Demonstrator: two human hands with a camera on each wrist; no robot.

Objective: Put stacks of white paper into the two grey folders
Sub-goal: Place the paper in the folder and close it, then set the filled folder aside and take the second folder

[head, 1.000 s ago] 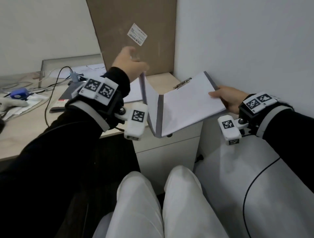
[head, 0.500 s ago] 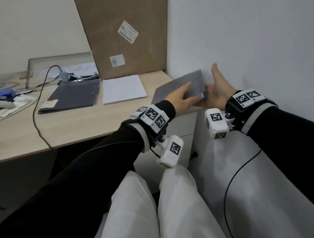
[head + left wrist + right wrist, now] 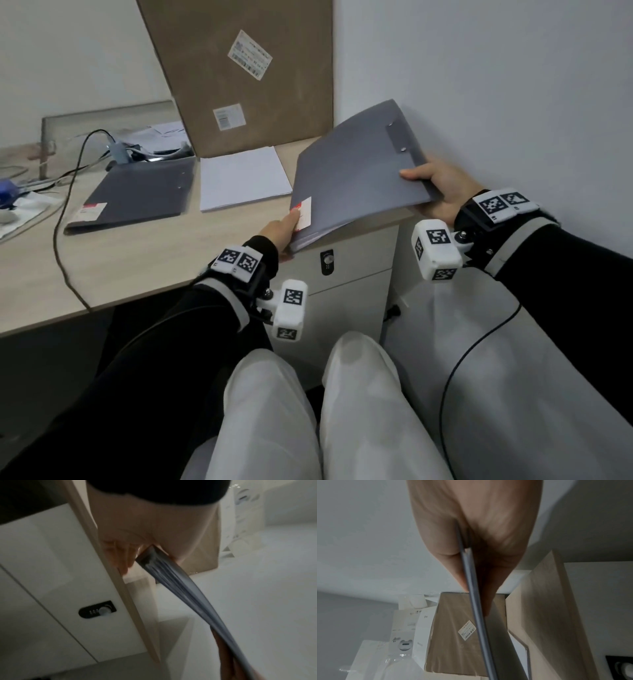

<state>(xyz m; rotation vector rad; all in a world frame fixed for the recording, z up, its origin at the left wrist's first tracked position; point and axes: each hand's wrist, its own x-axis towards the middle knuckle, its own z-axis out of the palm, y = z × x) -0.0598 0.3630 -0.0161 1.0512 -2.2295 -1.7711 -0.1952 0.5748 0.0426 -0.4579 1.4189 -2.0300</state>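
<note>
Wood desk, white wall

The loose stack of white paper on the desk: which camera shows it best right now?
The head view: the white paper stack lies fully visible on the desk, between the two grey folders. Neither wrist view shows it; each shows mainly the edge of the held folder.

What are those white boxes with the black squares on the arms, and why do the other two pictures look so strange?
Those boxes are small cameras strapped to a person's wrists. The big picture comes from a camera on their head. The other two look along each hand, very close. The left hand and right hand hold a closed grey folder by its corners, tilted above the desk. On the desk lie another grey folder, a stack of white paper and a leaning cardboard box.
</note>
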